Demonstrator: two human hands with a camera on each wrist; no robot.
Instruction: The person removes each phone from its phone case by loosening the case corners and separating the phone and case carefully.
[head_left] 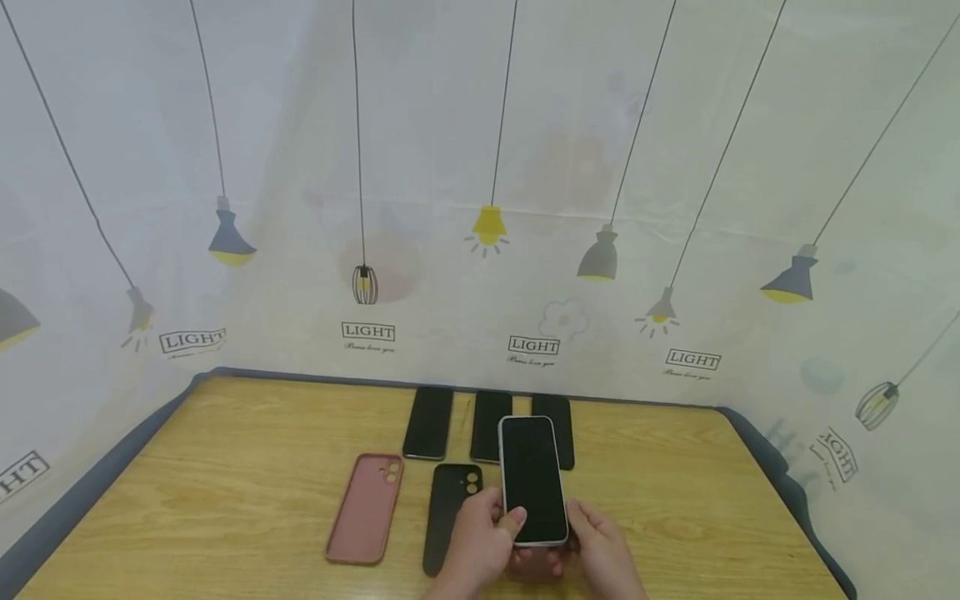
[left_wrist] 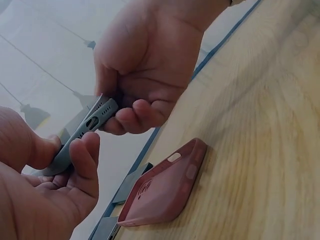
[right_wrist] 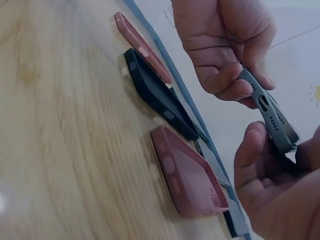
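Note:
A dark-screened phone (head_left: 534,479) is held screen up in both hands, a grey-green phone case (left_wrist: 95,123) around its lower end. In both wrist views the phone edge stands tilted out of the case on the right-hand side, leaving a gap. My left hand (head_left: 480,537) pinches the left lower corner, thumb over the screen edge and fingers beneath. At the opposite corner my right hand (head_left: 603,546) grips phone and case, its fingers curled below. Under the hands lies a pink case (right_wrist: 187,175), mostly hidden in the head view.
A black case (right_wrist: 160,95) and another pink case (head_left: 365,508) lie left of the hands. Behind them are three dark phones, the left (head_left: 429,423), middle (head_left: 491,425) and right (head_left: 561,442) ones. A lamp-printed curtain (head_left: 450,150) closes the table's far edge.

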